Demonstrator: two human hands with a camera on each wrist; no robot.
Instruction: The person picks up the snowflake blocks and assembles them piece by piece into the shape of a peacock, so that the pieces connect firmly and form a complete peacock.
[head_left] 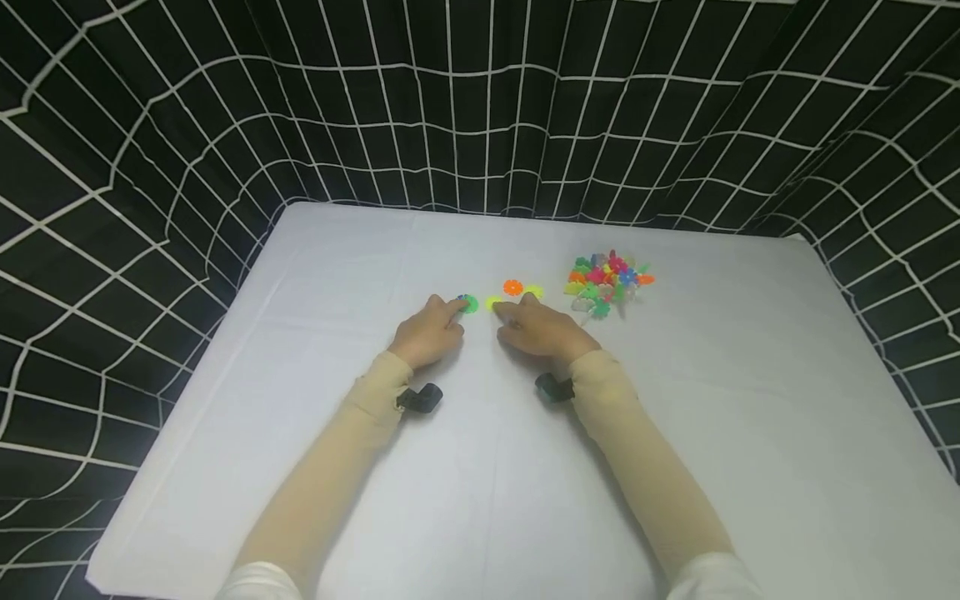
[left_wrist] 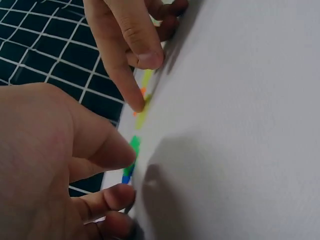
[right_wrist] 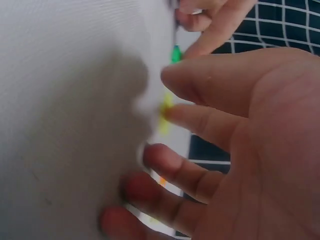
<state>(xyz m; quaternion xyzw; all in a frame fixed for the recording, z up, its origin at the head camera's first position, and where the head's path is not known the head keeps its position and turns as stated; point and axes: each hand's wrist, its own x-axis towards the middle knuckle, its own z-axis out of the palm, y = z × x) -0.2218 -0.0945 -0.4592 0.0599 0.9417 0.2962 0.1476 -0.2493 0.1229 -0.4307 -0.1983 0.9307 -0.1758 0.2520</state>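
My left hand (head_left: 429, 332) rests its extended index fingertip on a green plastic snowflake disc (head_left: 471, 304) lying flat on the table. A bit of blue (left_wrist: 127, 175) shows beside the green disc in the left wrist view. Opposite, my right hand (head_left: 543, 332) touches a yellow snowflake disc (head_left: 492, 302) with its index fingertip; its other fingers are bent loosely near the tabletop. In the right wrist view, that fingertip meets the yellow disc's edge. Just beyond the right hand lie an orange snowflake disc (head_left: 513, 287) and another yellow disc (head_left: 535, 291), partly covered by the hand.
A loose pile of multicoloured plastic pieces (head_left: 609, 282) sits to the right of the right hand. Everything lies on a white-covered table (head_left: 750, 433). Behind and along the sides hangs a dark curtain with a white grid (head_left: 450, 100).
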